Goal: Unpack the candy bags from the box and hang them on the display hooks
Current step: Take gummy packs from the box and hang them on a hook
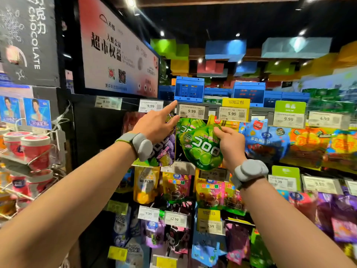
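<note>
My right hand (230,146) pinches the top right corner of a green candy bag (201,149) and holds it tilted in front of the top row of hooks. Behind it hangs another green bag (188,125) of the same kind, under a 9.99 price tag (192,111). My left hand (156,125) reaches up with index finger and thumb stretched out; the index fingertip sits at the left edge of that tag. A purple grape candy bag (164,149) hangs behind my left wrist. The box is out of view.
Rows of hanging candy bags and price tags fill the display below and to the right, among them a blue bag (264,140) and yellow bags (145,183). Red-lidded tubs (33,147) sit on wire racks at the left. Blue crates (189,88) stand on top.
</note>
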Available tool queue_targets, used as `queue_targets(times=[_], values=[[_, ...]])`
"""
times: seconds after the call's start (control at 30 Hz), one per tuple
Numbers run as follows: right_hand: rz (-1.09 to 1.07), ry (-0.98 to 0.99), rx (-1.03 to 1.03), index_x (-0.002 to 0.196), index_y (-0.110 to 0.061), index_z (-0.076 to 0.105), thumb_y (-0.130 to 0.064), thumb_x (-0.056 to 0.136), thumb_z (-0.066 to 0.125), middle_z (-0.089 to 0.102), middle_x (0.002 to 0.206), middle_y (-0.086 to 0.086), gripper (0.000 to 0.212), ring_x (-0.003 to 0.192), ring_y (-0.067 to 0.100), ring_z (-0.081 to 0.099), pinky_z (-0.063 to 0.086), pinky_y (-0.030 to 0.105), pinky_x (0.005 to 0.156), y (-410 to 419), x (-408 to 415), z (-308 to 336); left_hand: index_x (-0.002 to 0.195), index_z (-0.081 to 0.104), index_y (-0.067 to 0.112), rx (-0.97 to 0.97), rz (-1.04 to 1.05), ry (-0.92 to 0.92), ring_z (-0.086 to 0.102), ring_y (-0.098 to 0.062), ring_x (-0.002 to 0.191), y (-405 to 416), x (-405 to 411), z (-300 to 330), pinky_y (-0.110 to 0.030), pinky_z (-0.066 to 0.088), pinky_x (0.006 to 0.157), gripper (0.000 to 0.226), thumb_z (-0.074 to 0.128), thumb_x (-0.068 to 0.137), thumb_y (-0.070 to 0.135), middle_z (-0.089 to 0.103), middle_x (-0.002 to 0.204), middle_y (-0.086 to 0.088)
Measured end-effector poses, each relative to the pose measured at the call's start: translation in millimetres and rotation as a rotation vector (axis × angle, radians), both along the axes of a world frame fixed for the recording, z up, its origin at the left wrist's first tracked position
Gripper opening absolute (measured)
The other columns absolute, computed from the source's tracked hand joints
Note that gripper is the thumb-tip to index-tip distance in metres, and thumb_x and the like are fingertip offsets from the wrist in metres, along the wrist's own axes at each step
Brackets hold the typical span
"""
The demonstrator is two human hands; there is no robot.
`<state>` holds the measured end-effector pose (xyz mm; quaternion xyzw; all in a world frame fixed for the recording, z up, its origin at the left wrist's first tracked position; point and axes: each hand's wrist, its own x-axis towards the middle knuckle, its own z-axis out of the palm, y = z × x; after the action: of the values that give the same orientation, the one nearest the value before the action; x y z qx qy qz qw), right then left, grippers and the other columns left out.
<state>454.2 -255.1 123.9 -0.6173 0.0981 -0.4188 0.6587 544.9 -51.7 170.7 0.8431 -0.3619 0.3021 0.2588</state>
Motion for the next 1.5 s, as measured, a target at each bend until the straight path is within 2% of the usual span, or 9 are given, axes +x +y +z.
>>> queue_targets(times=[0.2,0.5,0.63,0.77,1.0,1.13,1.2,1.33,1.5], values=[[-0.007,0.0,-0.032,0.118,-0.008,0.07,-0.033,0.081,0.074,0.072,0.11,0.006,0.045,0.106,0.026,0.067,0.054,0.051,0.096,-1,15,-1,0.152,0.013,0.045,0.123,0.081,-0.106,0.057,-0.025,0.065,-10,5,7,-0.035,0.048,0.062,0.059,0.035,0.099,0.057,0.056,0.069,-0.004],[-0.007,0.004,-0.061,0.12,-0.009,0.069,-0.041,0.075,0.072,0.072,0.114,0.006,0.055,0.108,0.026,0.066,0.054,0.049,0.096,-3,30,-5,0.151,0.017,0.045,0.113,0.108,-0.192,0.066,-0.033,0.088,-23,16,4,-0.038,0.052,0.071,0.059,0.039,0.098,0.056,0.072,0.101,-0.01],[-0.017,0.013,-0.046,0.12,-0.006,0.069,-0.025,0.089,0.071,0.071,0.112,0.007,0.036,0.109,0.027,0.065,0.054,0.044,0.095,-1,33,-4,0.15,0.021,0.047,0.105,0.124,-0.246,0.065,-0.032,0.086,-22,21,6,-0.039,0.054,0.07,0.055,0.034,0.098,0.06,0.072,0.098,-0.008],[0.014,0.018,-0.055,0.119,-0.01,0.07,-0.036,0.082,0.072,0.073,0.109,0.004,0.045,0.103,0.025,0.069,0.057,0.049,0.091,2,42,-3,0.15,0.028,0.042,0.146,0.124,-0.281,0.065,-0.034,0.087,-20,17,11,-0.036,0.048,0.064,0.051,0.034,0.1,0.055,0.071,0.097,-0.01],[-0.018,0.03,-0.191,0.113,-0.003,0.071,-0.011,0.093,0.061,0.073,0.092,0.002,0.024,0.084,0.016,0.065,0.055,0.033,0.074,8,52,14,0.128,0.058,0.034,0.164,0.009,-0.217,0.061,-0.03,0.112,-15,9,32,-0.042,0.052,0.089,0.041,0.029,0.103,0.049,0.068,0.122,0.001],[-0.032,0.055,-0.248,0.113,-0.008,0.073,-0.012,0.087,0.057,0.075,0.094,0.01,0.031,0.078,0.022,0.067,0.059,0.044,0.071,9,61,21,0.13,0.057,0.038,0.197,0.0,-0.123,0.059,-0.025,0.118,-15,14,39,-0.045,0.05,0.096,0.042,0.029,0.102,0.052,0.065,0.128,0.005],[-0.022,0.05,-0.246,0.1,-0.012,0.076,-0.007,0.088,0.056,0.075,0.088,0.011,0.024,0.076,0.024,0.066,0.059,0.05,0.068,11,64,22,0.135,0.053,0.039,0.201,0.01,-0.101,0.057,-0.024,0.121,-14,15,40,-0.045,0.049,0.098,0.043,0.03,0.102,0.052,0.062,0.133,0.005],[-0.022,0.041,-0.225,0.073,-0.022,0.069,-0.003,0.091,0.058,0.07,0.075,0.006,0.029,0.071,0.023,0.061,0.053,0.038,0.061,14,70,22,0.133,0.056,0.037,0.196,-0.008,-0.105,0.058,-0.025,0.12,-14,11,41,-0.043,0.049,0.097,0.041,0.031,0.103,0.05,0.063,0.13,0.002],[-0.014,0.027,-0.208,0.073,-0.022,0.069,-0.007,0.093,0.059,0.075,0.086,0.012,0.026,0.077,0.026,0.064,0.057,0.042,0.065,14,77,22,0.135,0.055,0.036,0.188,-0.022,-0.085,0.056,-0.024,0.123,-14,12,40,-0.041,0.048,0.1,0.042,0.032,0.102,0.049,0.061,0.134,0.004]])
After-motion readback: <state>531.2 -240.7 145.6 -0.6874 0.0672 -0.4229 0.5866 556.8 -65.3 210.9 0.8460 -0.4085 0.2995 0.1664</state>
